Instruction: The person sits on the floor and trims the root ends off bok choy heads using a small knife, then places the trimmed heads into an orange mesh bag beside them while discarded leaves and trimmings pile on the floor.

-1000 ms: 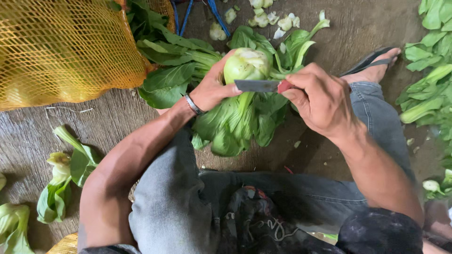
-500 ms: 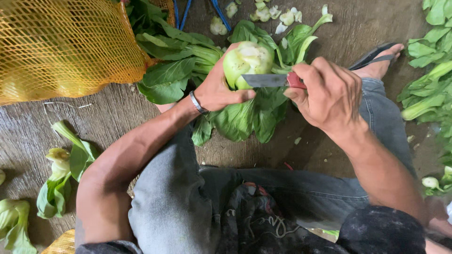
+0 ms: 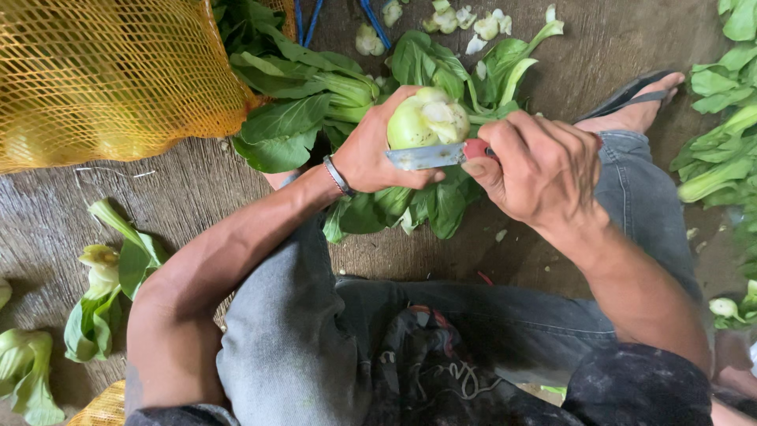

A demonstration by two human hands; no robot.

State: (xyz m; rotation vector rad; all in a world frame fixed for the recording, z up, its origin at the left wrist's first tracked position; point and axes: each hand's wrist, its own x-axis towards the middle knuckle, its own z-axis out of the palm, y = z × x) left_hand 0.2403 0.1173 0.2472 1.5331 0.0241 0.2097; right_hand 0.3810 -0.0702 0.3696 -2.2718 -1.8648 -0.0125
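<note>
Bok choy head (image 3: 426, 118), centre frame at twelve o'clock of the knees, base now turned further upward than half a second ago, showing fresh cuts; left hand (image 3: 378, 154) clasps it. Right hand (image 3: 540, 166) clenches the red-handled knife (image 3: 434, 155), blade laid against the base.

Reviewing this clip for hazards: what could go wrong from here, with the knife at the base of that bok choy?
1. The knife blade lies right by the left hand that grips the bok choy; a slip could cut the thumb.
2. The cut is made in the air above the knees, so the blade might drop toward the jeans.
3. The right hand covers the red handle; its grip cannot be judged.
</note>
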